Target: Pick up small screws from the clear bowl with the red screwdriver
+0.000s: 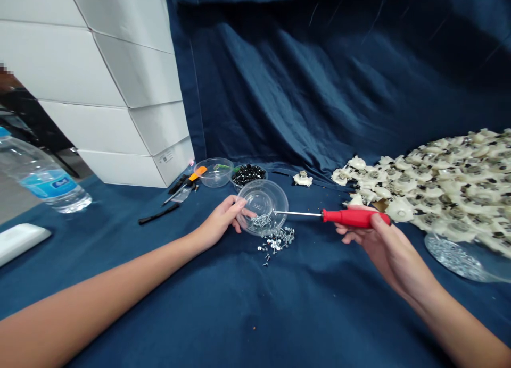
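My left hand grips the rim of a clear plastic bowl, which is tilted toward me. Small silver screws lie inside it along its lower side. More loose screws are heaped on the blue cloth just below the bowl. My right hand is closed around the red handle of a screwdriver. Its thin shaft points left, and the tip reaches the right edge of the bowl, near the screws; whether it touches one I cannot tell.
Behind the bowl stand a tub of black parts and a clear lid-like dish. Cream plastic parts pile up at right, beside a clear bag of screws. White boxes and a water bottle stand at left.
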`<state>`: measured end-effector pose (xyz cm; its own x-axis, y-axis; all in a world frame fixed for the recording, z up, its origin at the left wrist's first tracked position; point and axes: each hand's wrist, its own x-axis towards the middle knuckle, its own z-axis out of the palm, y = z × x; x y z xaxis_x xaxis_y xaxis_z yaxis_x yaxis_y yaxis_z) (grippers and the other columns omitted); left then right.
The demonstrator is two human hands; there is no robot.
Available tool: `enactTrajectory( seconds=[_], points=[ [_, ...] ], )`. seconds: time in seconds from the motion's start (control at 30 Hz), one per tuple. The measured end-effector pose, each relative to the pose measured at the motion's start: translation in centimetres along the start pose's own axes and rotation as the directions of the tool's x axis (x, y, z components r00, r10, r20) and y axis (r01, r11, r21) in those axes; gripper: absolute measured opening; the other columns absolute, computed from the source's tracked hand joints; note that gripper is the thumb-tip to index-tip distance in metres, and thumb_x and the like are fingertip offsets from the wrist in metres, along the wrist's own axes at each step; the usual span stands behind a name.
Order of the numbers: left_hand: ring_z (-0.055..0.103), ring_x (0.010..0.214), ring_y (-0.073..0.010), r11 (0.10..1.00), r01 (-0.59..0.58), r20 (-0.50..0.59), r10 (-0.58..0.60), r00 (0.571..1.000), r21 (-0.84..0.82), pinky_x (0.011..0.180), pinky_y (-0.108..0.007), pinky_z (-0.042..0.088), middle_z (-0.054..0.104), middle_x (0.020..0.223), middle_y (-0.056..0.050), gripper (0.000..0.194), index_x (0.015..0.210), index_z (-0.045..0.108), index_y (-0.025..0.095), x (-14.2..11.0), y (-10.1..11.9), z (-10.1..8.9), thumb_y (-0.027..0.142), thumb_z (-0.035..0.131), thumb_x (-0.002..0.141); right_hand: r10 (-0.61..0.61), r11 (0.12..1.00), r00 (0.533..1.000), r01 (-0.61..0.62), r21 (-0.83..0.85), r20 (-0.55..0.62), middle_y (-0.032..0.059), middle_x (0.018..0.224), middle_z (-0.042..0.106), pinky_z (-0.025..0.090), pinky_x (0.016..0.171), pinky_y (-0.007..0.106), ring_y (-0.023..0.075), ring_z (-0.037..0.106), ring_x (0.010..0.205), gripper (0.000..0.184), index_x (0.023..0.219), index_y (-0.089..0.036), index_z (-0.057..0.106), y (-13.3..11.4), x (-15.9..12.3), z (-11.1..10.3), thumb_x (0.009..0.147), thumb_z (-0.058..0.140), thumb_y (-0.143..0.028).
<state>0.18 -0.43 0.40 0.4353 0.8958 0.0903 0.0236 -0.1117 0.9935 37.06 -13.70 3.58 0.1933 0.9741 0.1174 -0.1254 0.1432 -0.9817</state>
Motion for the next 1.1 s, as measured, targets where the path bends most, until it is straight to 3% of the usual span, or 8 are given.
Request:
enactTrajectory(
  seconds=[0.1,0.3,0.57,0.67,0.77,0.93,1.1],
  points=[
    [0.075,0.075,-0.0207,1.000,0.013,-0.005,-0.013,1.000,0.000,0.062,-0.031,0.057,0.083,0.110,-0.015,0.058,0.115,0.057,0.020,0.1,0.0,0.0,0.076,0.064,0.099,-0.041,0.996,0.999,0.040,-0.082,-0.013,0.0066,0.111,0.084,0.060,0.091,0.038,0.0257,0.076,0.095,0.039,0.133,-0.029,0.078,0.3,-0.3,0.1,0.102,0.076,-0.052],
    [0.075,0.074,-0.0204,1.000,0.018,-0.007,-0.018,1.000,-0.007,0.062,-0.031,0.057,0.083,0.110,-0.015,0.058,0.116,0.057,0.020,0.1,-0.1,0.0,0.075,0.064,0.099,-0.112,0.980,0.993,0.105,-0.170,-0.033,0.0058,0.122,0.082,0.058,0.097,0.040,0.0284,0.075,0.103,0.040,0.136,-0.031,0.077,0.9,0.2,-1.2,0.102,0.075,-0.053],
    [0.075,0.075,-0.0203,1.000,0.010,0.002,-0.010,1.000,0.004,0.063,-0.031,0.058,0.083,0.111,-0.016,0.059,0.114,0.055,0.020,-0.1,0.2,0.1,0.076,0.063,0.099,-0.191,0.918,0.982,0.175,-0.356,-0.010,0.0067,0.137,0.078,0.060,0.094,0.038,0.0292,0.075,0.105,0.043,0.136,-0.031,0.078,1.5,0.3,-1.4,0.100,0.076,-0.056],
    [0.075,0.075,-0.0199,1.000,0.008,0.003,-0.009,1.000,0.011,0.063,-0.031,0.059,0.083,0.112,-0.016,0.059,0.115,0.055,0.019,-0.1,0.4,0.1,0.076,0.061,0.100,-0.210,0.940,0.978,0.200,-0.278,-0.008,0.0077,0.133,0.079,0.061,0.096,0.040,0.0306,0.076,0.107,0.042,0.136,-0.030,0.078,1.8,0.4,-1.6,0.103,0.072,-0.056],
    [0.075,0.076,-0.0198,1.000,0.008,0.002,-0.008,1.000,0.018,0.063,-0.031,0.059,0.083,0.112,-0.016,0.059,0.115,0.055,0.019,-0.1,0.4,0.1,0.076,0.061,0.100,-0.149,0.971,0.989,0.149,-0.187,0.015,0.0086,0.123,0.082,0.063,0.095,0.042,0.0314,0.078,0.105,0.042,0.138,-0.029,0.076,1.7,0.5,-1.6,0.107,0.065,-0.055],
    [0.075,0.076,-0.0196,1.000,0.011,-0.003,-0.011,1.000,0.020,0.062,-0.030,0.059,0.083,0.112,-0.016,0.059,0.116,0.055,0.019,0.0,0.1,0.1,0.076,0.062,0.100,-0.099,0.968,0.995,0.098,-0.232,0.008,0.0060,0.126,0.081,0.061,0.093,0.037,0.0262,0.075,0.097,0.041,0.134,-0.029,0.078,1.1,0.5,-1.4,0.101,0.077,-0.053],
    [0.075,0.074,-0.0187,1.000,0.004,0.005,-0.004,1.000,0.007,0.062,-0.030,0.059,0.083,0.113,-0.017,0.058,0.116,0.055,0.020,0.1,-0.3,-0.2,0.075,0.062,0.100,-0.045,0.999,0.999,0.045,-0.017,0.009,0.0085,0.111,0.085,0.062,0.094,0.042,0.0318,0.077,0.105,0.038,0.130,-0.026,0.080,0.0,-0.2,-0.4,0.105,0.070,-0.053]
  ],
)
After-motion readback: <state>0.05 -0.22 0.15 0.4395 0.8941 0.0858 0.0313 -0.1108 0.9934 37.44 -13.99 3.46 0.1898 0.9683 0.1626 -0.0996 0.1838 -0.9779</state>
